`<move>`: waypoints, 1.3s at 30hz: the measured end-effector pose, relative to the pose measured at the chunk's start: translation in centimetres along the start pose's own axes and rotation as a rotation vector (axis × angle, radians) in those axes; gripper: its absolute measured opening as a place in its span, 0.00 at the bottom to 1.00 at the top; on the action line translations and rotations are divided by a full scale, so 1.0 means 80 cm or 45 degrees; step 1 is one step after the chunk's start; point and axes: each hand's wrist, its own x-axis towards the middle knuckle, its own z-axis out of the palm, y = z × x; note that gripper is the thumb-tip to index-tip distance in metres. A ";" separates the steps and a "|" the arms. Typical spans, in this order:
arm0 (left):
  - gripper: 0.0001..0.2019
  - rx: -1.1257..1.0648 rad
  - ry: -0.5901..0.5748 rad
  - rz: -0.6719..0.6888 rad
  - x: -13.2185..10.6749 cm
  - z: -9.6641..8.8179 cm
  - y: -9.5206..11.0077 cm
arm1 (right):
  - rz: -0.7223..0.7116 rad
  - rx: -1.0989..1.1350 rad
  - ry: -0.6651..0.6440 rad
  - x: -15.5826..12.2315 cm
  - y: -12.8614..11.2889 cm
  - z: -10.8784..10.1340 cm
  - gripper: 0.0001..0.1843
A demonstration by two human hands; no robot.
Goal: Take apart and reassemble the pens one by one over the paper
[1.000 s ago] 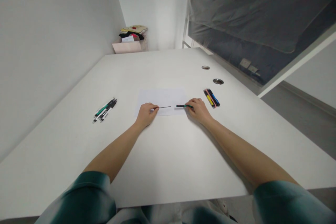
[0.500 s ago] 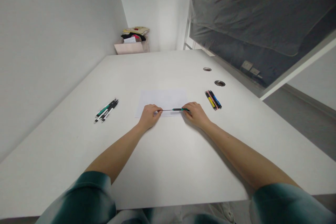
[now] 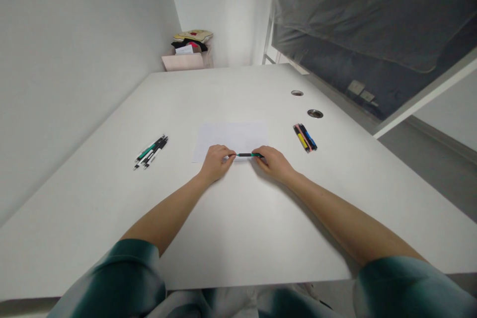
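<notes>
precision screwdriver (image 3: 248, 154) pinched between two hands

the left hand (image 3: 215, 164) and right hand (image 3: 273, 163) sit close together, fingertips clamped on either end of the slim black-and-green tool, with only a short stretch of it showing between them. its ends are hidden by the fingers. it lies over the near edge of a plain sheet of white paper (image 3: 231, 140), but whether it touches the sheet cannot be told. the smooth white bench (image 3: 242, 223) has two round metal-rimmed grommets (image 3: 315, 114) near its far right side. to the left lies a bundle of slim black, white and green pens (image 3: 151, 152); to the right, a tight bundle of pens or markers in yellow, blue, pink and black (image 3: 304, 137). any lettering on them is too small to read. teal sleeves (image 3: 126, 273) blur at the bottom of the view.
</notes>
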 end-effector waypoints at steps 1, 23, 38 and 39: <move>0.09 0.004 -0.002 0.000 0.000 0.000 0.000 | -0.003 0.005 0.004 0.000 0.000 0.000 0.13; 0.12 -0.160 -0.029 0.017 0.001 0.002 0.006 | 0.058 0.022 0.015 -0.001 -0.005 -0.003 0.13; 0.07 -0.379 -0.049 -0.252 0.002 0.004 0.005 | 0.035 -0.056 0.013 -0.001 -0.003 -0.001 0.09; 0.07 -0.379 -0.045 -0.249 0.001 0.004 0.006 | 0.021 -0.056 0.014 -0.001 -0.003 0.000 0.09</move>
